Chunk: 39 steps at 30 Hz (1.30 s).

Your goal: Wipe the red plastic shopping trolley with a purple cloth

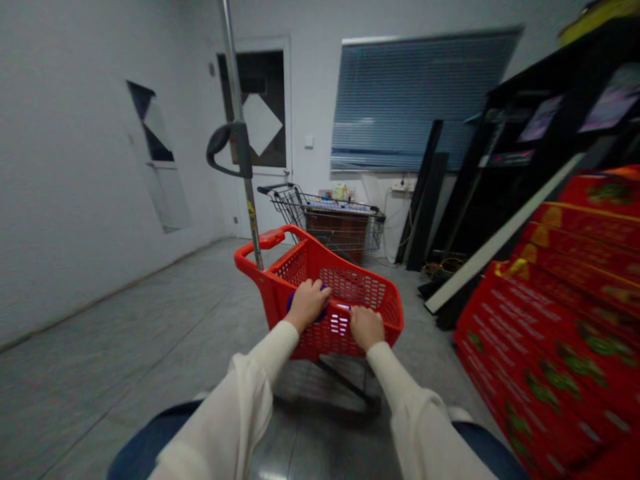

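On the gray floor (200,320), the left hand (309,305) curls around something purple (325,293) (too blurry to name) at the near side of a red cart (320,340). The right hand (367,327) closes on its edge. Behind stands a wire cart (295,205).

Our arms (259,373) stretch forward, left hand (309,304) and right hand (367,327) bent-fingered at the red cart's (273,301) near side.

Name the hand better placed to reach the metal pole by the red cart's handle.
Probably the left hand: it's nearer the metal pole, though a purple object shows behind it; the right hand is farther along the red cart.
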Each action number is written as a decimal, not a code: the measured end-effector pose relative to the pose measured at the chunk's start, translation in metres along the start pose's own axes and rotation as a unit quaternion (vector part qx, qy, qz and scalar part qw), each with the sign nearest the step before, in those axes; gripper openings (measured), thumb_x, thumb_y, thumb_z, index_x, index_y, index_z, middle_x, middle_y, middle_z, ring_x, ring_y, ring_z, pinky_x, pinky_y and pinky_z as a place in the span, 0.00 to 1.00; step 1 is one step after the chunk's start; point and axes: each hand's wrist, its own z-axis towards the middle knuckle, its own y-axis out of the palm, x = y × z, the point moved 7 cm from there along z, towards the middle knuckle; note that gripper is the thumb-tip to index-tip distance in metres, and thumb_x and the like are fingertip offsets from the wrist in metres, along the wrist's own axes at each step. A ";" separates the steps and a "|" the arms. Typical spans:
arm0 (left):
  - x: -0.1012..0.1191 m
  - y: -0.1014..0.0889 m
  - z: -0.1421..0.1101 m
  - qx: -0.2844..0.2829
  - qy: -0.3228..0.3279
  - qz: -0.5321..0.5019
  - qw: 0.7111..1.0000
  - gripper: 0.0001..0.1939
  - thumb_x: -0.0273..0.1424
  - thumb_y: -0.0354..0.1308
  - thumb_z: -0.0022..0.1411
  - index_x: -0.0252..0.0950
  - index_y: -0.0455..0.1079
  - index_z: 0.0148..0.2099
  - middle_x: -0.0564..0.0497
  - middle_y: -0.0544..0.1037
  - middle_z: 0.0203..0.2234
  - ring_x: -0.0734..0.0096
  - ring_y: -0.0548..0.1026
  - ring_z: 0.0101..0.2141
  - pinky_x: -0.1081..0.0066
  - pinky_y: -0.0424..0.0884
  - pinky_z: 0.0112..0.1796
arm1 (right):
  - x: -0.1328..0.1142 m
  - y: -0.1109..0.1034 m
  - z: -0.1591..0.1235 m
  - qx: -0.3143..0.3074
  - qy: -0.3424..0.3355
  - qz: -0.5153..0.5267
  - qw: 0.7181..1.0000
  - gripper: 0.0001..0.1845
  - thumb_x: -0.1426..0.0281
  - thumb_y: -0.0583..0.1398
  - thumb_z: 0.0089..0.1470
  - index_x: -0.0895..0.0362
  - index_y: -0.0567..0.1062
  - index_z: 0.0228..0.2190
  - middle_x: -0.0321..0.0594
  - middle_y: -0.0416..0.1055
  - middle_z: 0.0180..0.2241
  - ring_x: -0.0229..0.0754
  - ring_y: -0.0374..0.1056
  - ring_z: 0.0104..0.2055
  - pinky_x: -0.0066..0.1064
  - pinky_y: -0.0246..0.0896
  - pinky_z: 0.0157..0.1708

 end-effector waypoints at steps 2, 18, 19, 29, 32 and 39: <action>-0.026 -0.008 -0.002 0.011 -0.048 0.015 0.999 0.18 0.37 0.44 0.71 0.38 0.75 0.44 0.41 0.73 0.40 0.58 0.68 0.40 0.61 0.62 0.40 | 0.000 0.002 0.000 0.000 -0.002 -0.001 1.000 0.24 0.68 0.43 0.68 0.59 0.77 0.40 0.49 0.78 0.42 0.44 0.72 0.45 0.34 0.56 0.42; 0.002 0.001 0.006 0.013 -0.023 -0.035 0.999 0.16 0.38 0.46 0.71 0.38 0.74 0.44 0.43 0.73 0.39 0.59 0.68 0.39 0.62 0.61 0.41 | 0.044 -0.003 -0.013 -0.014 0.016 -0.013 1.000 0.21 0.67 0.44 0.69 0.56 0.74 0.46 0.46 0.77 0.45 0.43 0.71 0.47 0.32 0.56 0.43; 0.002 0.003 0.005 0.019 -0.046 -0.031 0.998 0.16 0.37 0.46 0.71 0.38 0.74 0.43 0.42 0.73 0.39 0.59 0.68 0.40 0.62 0.61 0.41 | 0.042 -0.003 -0.013 -0.016 0.015 -0.013 1.000 0.21 0.67 0.44 0.69 0.55 0.74 0.46 0.46 0.77 0.46 0.43 0.71 0.47 0.33 0.57 0.43; 0.032 0.021 0.014 -0.013 0.021 -0.042 0.999 0.16 0.39 0.47 0.71 0.41 0.74 0.46 0.44 0.73 0.41 0.60 0.68 0.41 0.63 0.63 0.41 | 0.049 -0.002 -0.014 -0.033 -0.005 0.032 0.999 0.20 0.68 0.44 0.69 0.55 0.74 0.49 0.45 0.77 0.46 0.41 0.73 0.47 0.29 0.58 0.44; -0.010 0.012 0.011 -0.006 -0.030 -0.011 0.999 0.17 0.39 0.45 0.72 0.40 0.74 0.46 0.43 0.72 0.41 0.59 0.67 0.41 0.63 0.62 0.41 | 0.055 0.005 -0.016 -0.011 -0.037 0.031 0.999 0.20 0.70 0.45 0.69 0.57 0.75 0.44 0.45 0.78 0.43 0.41 0.72 0.47 0.30 0.56 0.48; 0.016 0.024 0.003 0.004 -0.050 -0.044 0.998 0.15 0.39 0.47 0.71 0.40 0.73 0.45 0.44 0.73 0.43 0.59 0.67 0.43 0.62 0.62 0.42 | 0.032 0.010 -0.019 -0.011 -0.003 0.011 1.000 0.20 0.69 0.45 0.69 0.58 0.75 0.42 0.46 0.79 0.41 0.40 0.75 0.42 0.29 0.58 0.41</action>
